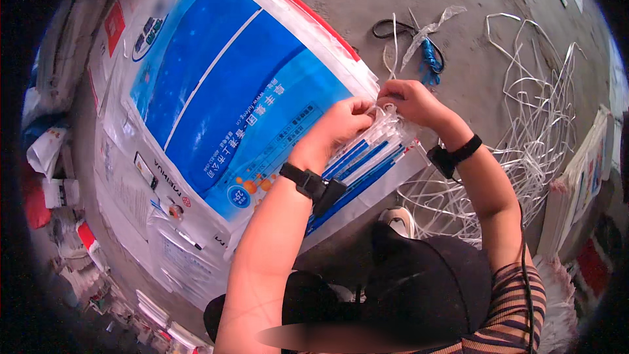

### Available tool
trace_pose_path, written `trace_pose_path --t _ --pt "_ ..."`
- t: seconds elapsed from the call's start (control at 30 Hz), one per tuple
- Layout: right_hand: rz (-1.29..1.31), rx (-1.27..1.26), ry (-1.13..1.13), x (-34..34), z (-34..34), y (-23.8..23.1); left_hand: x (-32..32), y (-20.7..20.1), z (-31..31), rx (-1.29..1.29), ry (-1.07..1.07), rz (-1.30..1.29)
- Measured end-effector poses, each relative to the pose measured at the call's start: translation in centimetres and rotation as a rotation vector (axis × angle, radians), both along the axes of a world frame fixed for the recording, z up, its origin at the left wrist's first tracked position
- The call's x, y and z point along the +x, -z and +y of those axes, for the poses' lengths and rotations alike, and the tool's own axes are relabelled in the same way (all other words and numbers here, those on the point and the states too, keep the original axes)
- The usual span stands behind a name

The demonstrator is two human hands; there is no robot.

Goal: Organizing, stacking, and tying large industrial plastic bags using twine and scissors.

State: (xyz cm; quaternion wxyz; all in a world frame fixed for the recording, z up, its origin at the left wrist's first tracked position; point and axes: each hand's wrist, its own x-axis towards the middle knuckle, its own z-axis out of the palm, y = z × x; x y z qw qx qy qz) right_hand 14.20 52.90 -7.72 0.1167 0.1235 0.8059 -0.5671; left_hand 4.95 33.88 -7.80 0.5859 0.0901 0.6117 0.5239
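My left hand (347, 120), its fingers curled in, sits at the far end of a bundle of folded blue and white plastic sacks (370, 157). Close beside it, my right hand (414, 101) pinches a thin white plastic strip (388, 110) at the same end of the bundle. What lies inside the left fingers is hidden. Under the bundle and to its left spreads a stack of large printed sacks, the top one blue and white (229, 85). Each of my wrists wears a black strap with a small box.
Loose white strips (517, 111) lie tangled on the grey floor at right. A black cord with a blue-wrapped part (429, 56) lies beyond my hands. A pen (190, 239) rests on the stack at left. More stacked sacks (580, 177) stand at far right.
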Motion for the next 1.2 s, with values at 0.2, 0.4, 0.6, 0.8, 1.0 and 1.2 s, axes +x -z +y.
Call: trace_pose_path --t 0.2,0.4,0.6,0.8,1.0,1.2 --pt "-0.008 0.022 -0.007 -0.1 -0.2 0.1 0.8 0.5 1.0 -0.038 0.033 0.519" --pt "0.136 0.351 -0.038 0.8 0.2 0.5 1.4 0.6 1.1 0.079 -0.209 0.854" --pt "0.208 0.521 -0.073 4.3 2.3 2.9 1.7 1.2 -0.6 -0.026 -0.053 1.106" --pt "-0.240 0.408 0.091 3.1 3.2 0.5 1.1 1.2 -0.3 0.011 -0.166 0.973" --pt "-0.148 -1.073 0.738 0.9 -0.9 -0.7 1.1 0.3 1.3 0.105 -0.283 -0.065" --pt "-0.049 -1.196 0.635 -2.0 -0.3 1.4 1.5 -1.9 2.1 0.042 -0.371 -0.102"
